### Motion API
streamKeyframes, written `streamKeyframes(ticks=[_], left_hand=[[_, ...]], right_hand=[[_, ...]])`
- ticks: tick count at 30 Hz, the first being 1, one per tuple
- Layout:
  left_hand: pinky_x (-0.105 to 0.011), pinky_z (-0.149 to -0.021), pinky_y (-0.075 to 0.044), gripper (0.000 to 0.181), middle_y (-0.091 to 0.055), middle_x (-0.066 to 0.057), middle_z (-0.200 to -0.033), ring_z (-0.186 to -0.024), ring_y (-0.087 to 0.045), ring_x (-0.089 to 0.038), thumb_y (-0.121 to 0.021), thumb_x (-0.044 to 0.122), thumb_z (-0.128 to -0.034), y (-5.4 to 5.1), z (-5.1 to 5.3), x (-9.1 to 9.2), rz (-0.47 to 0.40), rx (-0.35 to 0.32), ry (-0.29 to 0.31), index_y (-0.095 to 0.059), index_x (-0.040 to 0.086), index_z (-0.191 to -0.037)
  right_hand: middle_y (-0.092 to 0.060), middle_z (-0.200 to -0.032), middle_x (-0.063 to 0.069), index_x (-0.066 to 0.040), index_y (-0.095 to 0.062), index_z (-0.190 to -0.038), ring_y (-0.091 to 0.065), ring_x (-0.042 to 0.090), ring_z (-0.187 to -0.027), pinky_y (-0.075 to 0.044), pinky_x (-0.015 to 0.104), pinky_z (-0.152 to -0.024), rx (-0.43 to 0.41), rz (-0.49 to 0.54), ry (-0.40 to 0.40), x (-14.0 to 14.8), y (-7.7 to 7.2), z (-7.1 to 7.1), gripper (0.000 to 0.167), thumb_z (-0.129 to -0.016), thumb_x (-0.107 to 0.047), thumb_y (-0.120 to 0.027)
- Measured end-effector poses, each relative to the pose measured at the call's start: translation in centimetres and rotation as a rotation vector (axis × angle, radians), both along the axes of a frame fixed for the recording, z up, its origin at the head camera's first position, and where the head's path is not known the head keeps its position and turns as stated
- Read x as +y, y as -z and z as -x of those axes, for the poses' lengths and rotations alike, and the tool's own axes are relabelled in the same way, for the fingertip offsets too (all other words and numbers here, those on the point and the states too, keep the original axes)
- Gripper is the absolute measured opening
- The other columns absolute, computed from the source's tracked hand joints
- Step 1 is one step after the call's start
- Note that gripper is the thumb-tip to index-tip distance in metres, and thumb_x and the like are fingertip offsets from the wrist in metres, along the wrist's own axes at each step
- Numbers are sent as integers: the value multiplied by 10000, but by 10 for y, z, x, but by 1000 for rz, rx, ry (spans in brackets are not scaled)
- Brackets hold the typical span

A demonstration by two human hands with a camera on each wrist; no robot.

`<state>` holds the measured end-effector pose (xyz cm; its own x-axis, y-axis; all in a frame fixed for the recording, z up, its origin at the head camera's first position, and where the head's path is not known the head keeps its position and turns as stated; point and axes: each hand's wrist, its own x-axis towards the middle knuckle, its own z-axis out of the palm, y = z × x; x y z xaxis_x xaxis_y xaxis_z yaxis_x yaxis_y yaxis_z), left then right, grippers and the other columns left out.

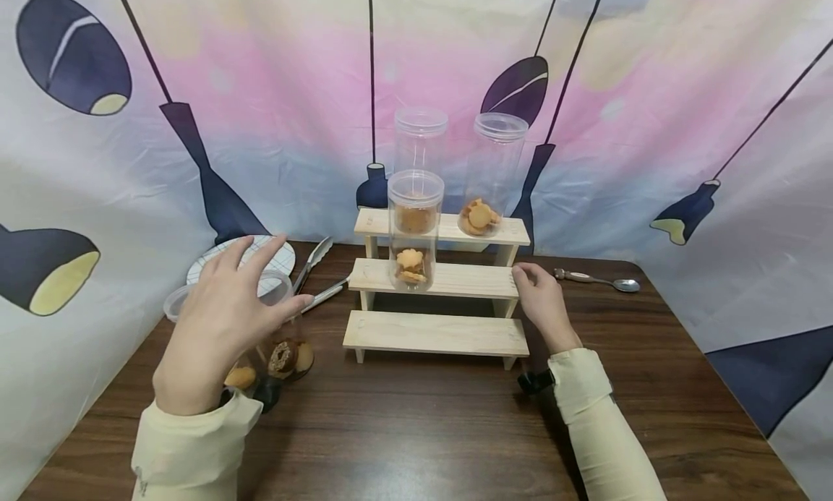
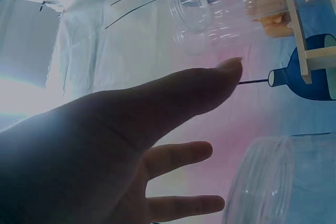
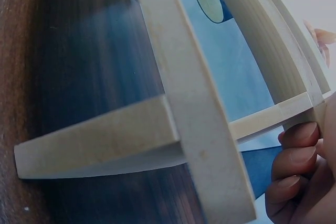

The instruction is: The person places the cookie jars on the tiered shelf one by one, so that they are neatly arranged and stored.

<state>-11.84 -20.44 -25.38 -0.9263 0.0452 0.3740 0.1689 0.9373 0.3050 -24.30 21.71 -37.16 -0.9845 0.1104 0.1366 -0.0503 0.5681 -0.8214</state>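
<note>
My left hand (image 1: pixel 224 320) hovers with spread fingers above the clear lidded jars at the left. One jar (image 1: pixel 301 324) beneath it has round cookies and a ring-shaped one inside; another jar lid (image 1: pixel 174 306) peeks out beside the hand. With curled fingers, my right hand (image 1: pixel 540 298) grips the right end of the wooden three-step stand (image 1: pixel 436 335) at its middle step. A jar of flower-shaped cookies (image 1: pixel 414 230) stands on that step, left of centre. Behind it, on the top step, are a second jar (image 1: pixel 421 143) and, at the right, a third jar (image 1: pixel 494 172).
Metal tongs (image 1: pixel 314 262) lie behind the left jars, near a white plate with a grid pattern (image 1: pixel 276 249). To the right of the stand is a spoon (image 1: pixel 599 279) on the dark wooden table (image 1: pixel 416 436). A printed cloth (image 1: pixel 312 89) hangs behind everything.
</note>
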Motion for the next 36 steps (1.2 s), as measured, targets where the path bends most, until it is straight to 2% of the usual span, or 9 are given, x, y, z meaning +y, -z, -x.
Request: streamKeyframes(ticks=[6,11,14,19,26,36], left_hand=[[-813,-871,-321,941,-274,-296,-1546,-1300,-296,-624,-785,525,-796,3,7,-3,28,-141,-16,-346,187,-1556],[-812,-919,-289,986,-202,-334,-1556,-1305,-251,-656,-779,516,-802,6,11,-8,16,-263,-25,-274,193,-1585],[-806,-941,-278,995,-170,-354,-1554,-1305,-238,-665,-786,485,-805,7,14,-11,1,-312,-26,-252,193,-1593],[-800,-934,-300,970,-197,-386,-1524,-1276,-284,-672,-790,474,-806,7,17,-12,8,-340,-11,-291,157,-1575],[-721,-916,-395,867,-373,-384,-1420,-1204,-428,-620,-799,449,-807,8,18,-13,43,-312,22,-426,61,-1488],[-716,-893,-411,823,-412,-391,-1380,-1188,-457,-599,-801,410,-813,8,19,-13,54,-300,40,-451,41,-1459]], right_hand=[[-598,-1305,192,-94,-528,-1435,-605,359,-1086,-496,514,-872,9,7,-4,0,0,-1,557,-1050,-482,-417],[-605,-1299,189,-100,-533,-1431,-605,356,-1075,-495,507,-862,13,5,-4,0,0,0,545,-1052,-474,-420],[-598,-1317,191,-94,-537,-1427,-602,361,-1098,-493,519,-878,19,4,0,0,0,1,549,-1051,-477,-422],[-572,-1369,188,-99,-545,-1420,-571,370,-1185,-472,549,-945,16,2,6,0,0,2,561,-1043,-497,-425],[-563,-1377,199,-91,-538,-1424,-563,380,-1200,-467,559,-956,18,1,3,0,0,2,572,-1043,-501,-422],[-572,-1365,185,-109,-539,-1426,-570,370,-1181,-474,548,-941,0,6,8,0,0,2,571,-1040,-512,-420]])
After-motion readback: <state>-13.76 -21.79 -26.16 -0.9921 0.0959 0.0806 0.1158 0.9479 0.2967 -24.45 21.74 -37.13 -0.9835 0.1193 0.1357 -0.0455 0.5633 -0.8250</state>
